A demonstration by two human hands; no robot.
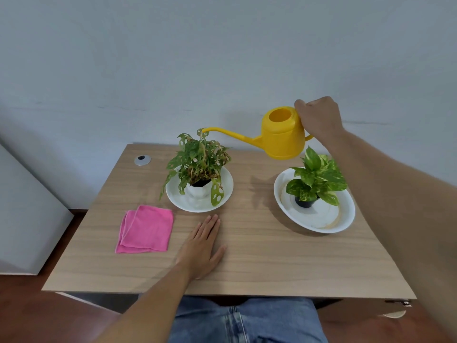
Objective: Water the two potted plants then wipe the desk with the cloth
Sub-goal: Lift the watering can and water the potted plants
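My right hand grips the handle of a yellow watering can, held in the air above the desk. Its long spout tip sits just over the top leaves of the left plant, which grows in a white pot on a white plate. No water stream is visible. The right plant stands in a small black pot on a larger white plate, below the can. A folded pink cloth lies at the front left. My left hand rests flat on the desk, palm down, beside the cloth.
A round silver cable grommet sits in the desk's back left corner. A pale wall stands close behind the desk. A grey panel leans at the left. My legs in jeans are under the front edge.
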